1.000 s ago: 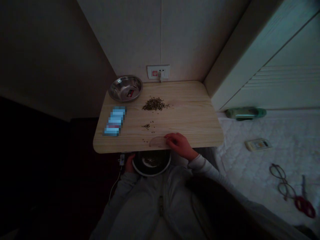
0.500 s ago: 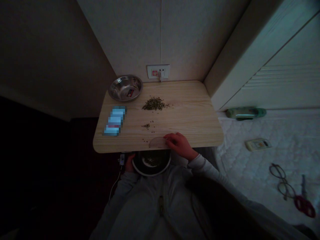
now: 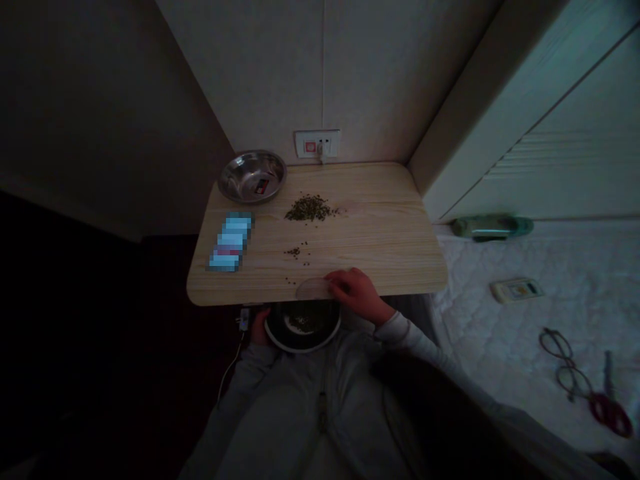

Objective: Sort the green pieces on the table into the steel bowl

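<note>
My right hand [image 3: 361,294] pinches a thin, see-through scraper [image 3: 311,289] at the front edge of the wooden table [image 3: 380,247]. Below that edge, my left hand [image 3: 261,326] grips the left side of a dark bowl with a pale rim [image 3: 303,350]. Small dark grains or beans [image 3: 304,323] lie in the bowl, whose far part is hidden under the table. A pile of green-brown beans [image 3: 309,208] sits toward the back of the table. A small cluster [image 3: 295,251] and a few stray ones lie between the pile and the scraper.
A steel bowl [image 3: 253,177] stands at the table's back left, with a blurred phone [image 3: 231,241] in front. A wall socket [image 3: 317,144] holds a plug. On the white bed to the right lie a green bottle [image 3: 493,227], a remote [image 3: 517,290], a cord [image 3: 565,363] and red-handled scissors [image 3: 610,413].
My right hand and the scraper have shifted slightly left and toward me, to the table edge above the bowl. My left hand and the bowl have stayed put.
</note>
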Available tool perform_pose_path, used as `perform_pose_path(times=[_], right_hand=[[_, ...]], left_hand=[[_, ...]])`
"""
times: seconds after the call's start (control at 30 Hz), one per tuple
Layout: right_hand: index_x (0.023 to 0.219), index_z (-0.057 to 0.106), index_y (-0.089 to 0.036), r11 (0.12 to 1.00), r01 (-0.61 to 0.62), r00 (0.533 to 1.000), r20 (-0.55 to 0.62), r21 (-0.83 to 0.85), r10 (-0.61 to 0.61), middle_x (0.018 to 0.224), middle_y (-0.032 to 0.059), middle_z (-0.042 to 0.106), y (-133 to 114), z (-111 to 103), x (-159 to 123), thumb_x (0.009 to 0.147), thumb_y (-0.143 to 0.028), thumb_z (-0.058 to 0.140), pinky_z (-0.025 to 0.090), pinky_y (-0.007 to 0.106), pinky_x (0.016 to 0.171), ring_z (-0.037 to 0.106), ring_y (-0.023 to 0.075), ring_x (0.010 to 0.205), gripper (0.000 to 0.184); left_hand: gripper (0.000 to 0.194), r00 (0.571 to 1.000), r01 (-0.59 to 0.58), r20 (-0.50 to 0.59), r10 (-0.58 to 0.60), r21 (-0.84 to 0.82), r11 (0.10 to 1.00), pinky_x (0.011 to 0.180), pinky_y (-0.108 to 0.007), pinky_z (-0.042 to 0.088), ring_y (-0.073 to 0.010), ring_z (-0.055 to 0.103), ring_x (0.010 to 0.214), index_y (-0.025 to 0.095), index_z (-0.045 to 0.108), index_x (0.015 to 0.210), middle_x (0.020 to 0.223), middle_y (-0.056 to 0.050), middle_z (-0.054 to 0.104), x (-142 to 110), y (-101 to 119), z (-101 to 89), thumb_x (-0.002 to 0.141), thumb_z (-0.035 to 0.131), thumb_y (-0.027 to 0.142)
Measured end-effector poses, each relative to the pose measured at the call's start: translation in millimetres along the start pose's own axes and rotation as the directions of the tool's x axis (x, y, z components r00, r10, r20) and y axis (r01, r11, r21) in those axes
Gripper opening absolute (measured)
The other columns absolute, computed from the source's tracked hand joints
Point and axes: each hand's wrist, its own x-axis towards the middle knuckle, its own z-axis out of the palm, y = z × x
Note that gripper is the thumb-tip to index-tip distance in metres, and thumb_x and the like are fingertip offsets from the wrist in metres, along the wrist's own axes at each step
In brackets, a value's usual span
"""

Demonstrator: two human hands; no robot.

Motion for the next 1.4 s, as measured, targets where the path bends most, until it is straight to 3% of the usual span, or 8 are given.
perform_pose_path(times=[0.2,0.3,0.5,0.73,0.97,1.13,1.27,1.4], right_hand=[[0.091,0.054,-0.020,0.998,-0.056,0.997,-0.043,0.028,0.057,0.065,0.0003,0.058,-0.3,1.7,-0.6,0.074,-0.025,0.044,0.035,0.026,0.063,0.048,0.0121,0.061,0.021],[0.092,0.054,-0.020,0.995,-0.099,0.992,-0.074,0.029,0.101,0.067,0.0017,0.058,0.1,3.3,-0.5,0.074,-0.027,0.043,0.037,0.026,0.062,0.049,0.0128,0.063,0.022],[0.094,0.053,-0.019,0.987,-0.153,0.982,-0.104,0.040,0.156,0.067,0.0024,0.057,-1.4,5.7,2.4,0.075,-0.028,0.041,0.038,0.025,0.059,0.049,0.0133,0.062,0.024],[0.095,0.053,-0.019,0.983,-0.176,0.978,-0.123,-0.051,0.169,0.066,0.0019,0.059,-7.6,10.0,10.2,0.076,-0.027,0.041,0.037,0.026,0.061,0.050,0.0144,0.062,0.024],[0.096,0.051,-0.018,0.975,-0.220,0.963,-0.168,-0.022,0.213,0.071,0.0020,0.061,-9.6,10.4,18.1,0.076,-0.026,0.040,0.038,0.024,0.059,0.052,0.0136,0.062,0.024],[0.095,0.052,-0.019,0.989,-0.132,0.980,-0.140,0.071,0.141,0.072,0.0016,0.060,-13.1,13.1,19.6,0.076,-0.028,0.041,0.038,0.023,0.061,0.052,0.0118,0.064,0.024],[0.094,0.053,-0.019,0.996,-0.085,0.992,-0.092,0.027,0.087,0.066,0.0004,0.059,-17.0,17.7,19.8,0.075,-0.027,0.042,0.037,0.024,0.062,0.050,0.0122,0.062,0.023],[0.093,0.054,-0.019,0.997,-0.079,0.993,-0.084,0.011,0.080,0.064,-0.0004,0.058,-17.5,19.9,19.7,0.075,-0.026,0.042,0.036,0.024,0.063,0.049,0.0120,0.061,0.022]], left_hand=[[0.021,0.998,0.054,-0.019,-0.055,-0.032,0.998,0.071,-0.032,0.045,-0.0193,0.060,0.073,0.020,0.055,0.042,0.044,0.001,0.060,5.6,-2.8,-3.3,0.061,0.047,0.015],[0.017,0.996,0.083,0.024,-0.081,-0.055,0.995,0.072,-0.032,0.044,-0.0195,0.059,0.074,0.018,0.058,0.047,0.047,-0.001,0.062,12.0,-6.0,-8.4,0.060,0.048,0.015],[0.018,1.000,-0.012,-0.015,0.011,-0.028,1.000,0.076,-0.030,0.042,-0.0181,0.058,0.078,0.020,0.057,0.046,0.049,0.001,0.062,14.5,-5.9,-11.2,0.060,0.048,0.013],[0.021,0.999,-0.026,-0.019,0.026,0.000,1.000,0.079,-0.030,0.041,-0.0188,0.057,0.082,0.020,0.056,0.042,0.049,0.000,0.062,5.4,-1.9,-5.2,0.061,0.048,0.012],[0.023,0.999,0.026,-0.023,-0.026,-0.014,1.000,0.075,-0.028,0.042,-0.0181,0.058,0.078,0.020,0.054,0.040,0.044,0.000,0.060,1.8,-0.3,-5.6,0.060,0.047,0.013],[0.021,1.000,-0.019,-0.014,0.019,-0.017,1.000,0.073,-0.028,0.043,-0.0175,0.059,0.074,0.021,0.055,0.041,0.045,0.001,0.060,0.7,-0.6,-5.9,0.059,0.049,0.013],[0.024,0.999,-0.004,-0.047,0.003,-0.014,1.000,0.068,-0.027,0.044,-0.0146,0.059,0.058,0.021,0.054,0.039,0.042,0.003,0.059,4.1,-0.9,-5.8,0.060,0.048,0.013],[0.023,1.000,-0.018,-0.025,0.018,-0.023,1.000,0.068,-0.027,0.044,-0.0148,0.059,0.059,0.021,0.054,0.038,0.041,0.003,0.058,2.4,-0.5,-5.8,0.059,0.049,0.014]])
